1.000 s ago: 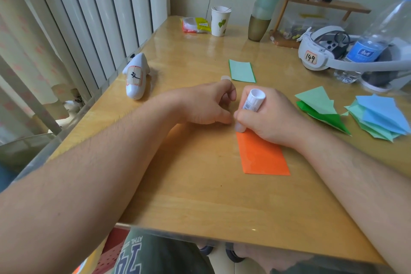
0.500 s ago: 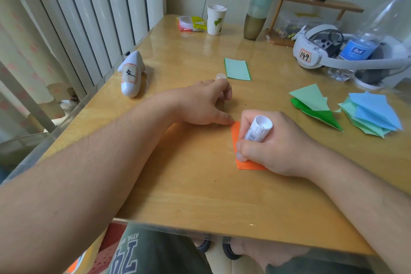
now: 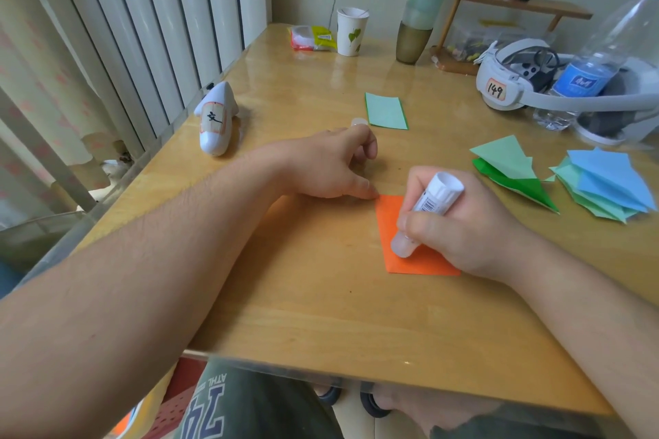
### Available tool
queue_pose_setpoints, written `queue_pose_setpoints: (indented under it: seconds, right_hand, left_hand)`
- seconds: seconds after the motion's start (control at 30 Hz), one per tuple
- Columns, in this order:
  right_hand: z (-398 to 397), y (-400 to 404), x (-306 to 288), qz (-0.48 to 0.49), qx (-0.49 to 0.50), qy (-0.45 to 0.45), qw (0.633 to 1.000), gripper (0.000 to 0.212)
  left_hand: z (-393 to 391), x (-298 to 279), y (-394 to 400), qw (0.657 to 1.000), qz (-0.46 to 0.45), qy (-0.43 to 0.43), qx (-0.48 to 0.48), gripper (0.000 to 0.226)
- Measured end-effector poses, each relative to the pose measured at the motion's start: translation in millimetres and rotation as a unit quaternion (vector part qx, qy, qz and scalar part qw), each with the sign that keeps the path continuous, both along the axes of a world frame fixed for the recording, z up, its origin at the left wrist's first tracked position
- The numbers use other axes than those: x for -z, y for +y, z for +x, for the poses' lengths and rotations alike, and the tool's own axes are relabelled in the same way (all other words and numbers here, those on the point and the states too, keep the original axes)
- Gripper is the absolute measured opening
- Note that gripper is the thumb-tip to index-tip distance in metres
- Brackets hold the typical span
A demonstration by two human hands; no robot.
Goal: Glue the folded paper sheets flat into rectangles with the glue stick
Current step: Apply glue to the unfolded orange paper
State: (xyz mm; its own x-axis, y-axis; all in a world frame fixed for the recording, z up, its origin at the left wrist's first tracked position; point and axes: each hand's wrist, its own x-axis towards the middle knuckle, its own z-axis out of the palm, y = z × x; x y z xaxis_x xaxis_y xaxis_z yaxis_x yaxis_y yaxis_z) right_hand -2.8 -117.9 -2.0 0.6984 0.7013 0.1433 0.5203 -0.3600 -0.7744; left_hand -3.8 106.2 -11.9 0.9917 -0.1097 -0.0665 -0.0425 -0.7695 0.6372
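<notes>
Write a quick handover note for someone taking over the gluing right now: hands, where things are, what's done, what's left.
Right hand grips the glue stick, tip down on the orange sheet.
Left hand pins the sheet's far left corner with a fingertip, other fingers curled.
Done: one light green rectangle lies flat further back.
Left: finish the orange sheet, then the green folds and the blue-green pile to the right.
The cap sits behind the left hand.

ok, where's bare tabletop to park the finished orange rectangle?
Bare wood: near edge below the orange paper rectangle, and between the white ornament and light green glued rectangle. Crowded: right side, green and blue folded sheets.
</notes>
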Motion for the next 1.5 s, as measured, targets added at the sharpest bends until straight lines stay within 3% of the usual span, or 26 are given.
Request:
queue_pose_setpoints:
  seconds: [0.23, 0.5, 0.7, 0.87, 1.07, 1.2, 1.5]
  right_hand:
    - [10, 13, -1, -0.098, 0.001, -0.041, 0.994, 0.024]
    - [33, 37, -6, -0.126, 0.041, -0.071, 0.989, 0.013]
    - [42, 48, -9, -0.132, 0.066, -0.09, 0.985, 0.011]
    - [45, 42, -7, -0.068, 0.132, -0.108, 0.983, 0.028]
    - [32, 39, -2, -0.106, 0.094, -0.091, 0.986, 0.016]
    - [21, 33, 0, -0.097, 0.078, -0.081, 0.989, 0.023]
    - [-10, 14, -3, -0.098, 0.026, -0.05, 0.994, 0.017]
  left_hand:
    - [3, 1, 0, 0.999, -0.044, 0.015, -0.012, 0.031]
    - [2, -1, -1, 0.998, -0.059, 0.021, -0.019, 0.038]
    - [3, -1, 0, 0.997, -0.069, 0.03, -0.026, 0.04]
    - [2, -1, -2, 0.996, -0.075, 0.03, -0.025, 0.04]
    - [2, -2, -3, 0.997, -0.069, 0.024, -0.027, 0.04]
    - [2, -2, -3, 0.997, -0.066, 0.023, -0.028, 0.041]
    - [1, -3, -2, 0.997, -0.07, 0.029, -0.029, 0.043]
